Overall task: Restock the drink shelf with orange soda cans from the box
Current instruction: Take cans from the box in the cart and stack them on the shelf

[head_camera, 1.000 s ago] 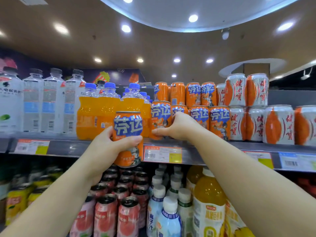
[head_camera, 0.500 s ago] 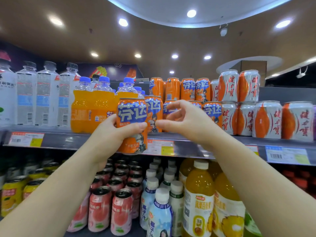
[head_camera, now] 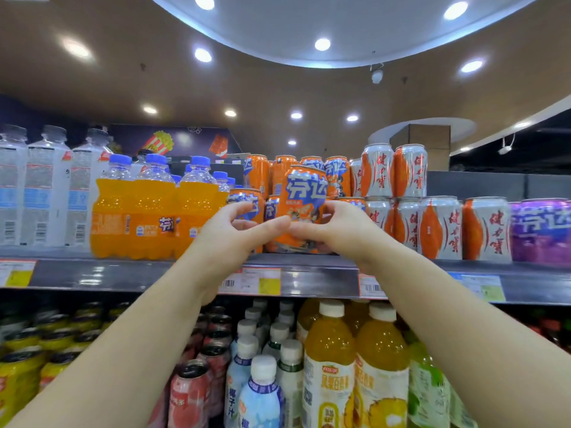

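Glossy printed-metal orange soda can (head_camera: 304,208) w/ smooth sheen; clear plastic orange-drink bottles (head_camera: 154,211), matt blue caps; grey metal shelf edge (head_camera: 318,276) (shiny, reflective); paper price tags (head_camera: 256,281).

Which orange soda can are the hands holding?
The front orange can, at the shelf's edge. The left hand and right hand both grip it low down. It stands nearer than the other orange cans stacked behind it.

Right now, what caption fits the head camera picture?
Two hands set an orange soda can on the drink shelf.
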The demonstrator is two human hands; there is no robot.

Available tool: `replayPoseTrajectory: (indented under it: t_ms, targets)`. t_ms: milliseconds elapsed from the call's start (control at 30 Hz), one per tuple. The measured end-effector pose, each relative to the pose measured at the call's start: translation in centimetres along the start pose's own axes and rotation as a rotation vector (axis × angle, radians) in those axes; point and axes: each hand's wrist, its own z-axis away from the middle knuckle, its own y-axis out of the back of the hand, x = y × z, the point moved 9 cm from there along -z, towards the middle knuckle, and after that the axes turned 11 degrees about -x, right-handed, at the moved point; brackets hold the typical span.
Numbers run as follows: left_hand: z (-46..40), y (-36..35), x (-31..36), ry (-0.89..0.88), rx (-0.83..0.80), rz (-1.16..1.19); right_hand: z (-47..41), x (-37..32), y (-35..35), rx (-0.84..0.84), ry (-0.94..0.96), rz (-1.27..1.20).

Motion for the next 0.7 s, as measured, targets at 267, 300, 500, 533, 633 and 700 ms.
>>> replayPoseTrajectory:
  t_ms: [267, 300, 500, 533, 633, 700]
  targets:
    - [0.0, 2.4, -2.0, -0.005, 0.067, -0.031, -3.1, 2.7, -1.0, -0.014, -0.196, 0.207]
    - [-0.1, 2.4, -2.0, -0.01, 0.071, -0.047, -3.3, 2.7, -1.1, -0.012, -0.206, 0.226]
    - [0.2, 2.2, -2.6, -0.051, 0.107, -0.315, -3.5, 2.0, -1.6, -0.028, -0.177, 0.33]
    - [0.3, 2.0, -2.5, -0.064, 0.107, -0.37, -3.3, 1.9, -1.5, -0.028, -0.169, 0.33]
    - [0.5, 1.9, -2.4, -0.081, 0.109, -0.432, -3.0, 2.0, -1.1, -0.02, -0.152, 0.328]
    - [0.4, 1.9, -2.4, -0.085, 0.107, -0.437, -3.2, 1.9, -1.0, -0.005, -0.134, 0.382]
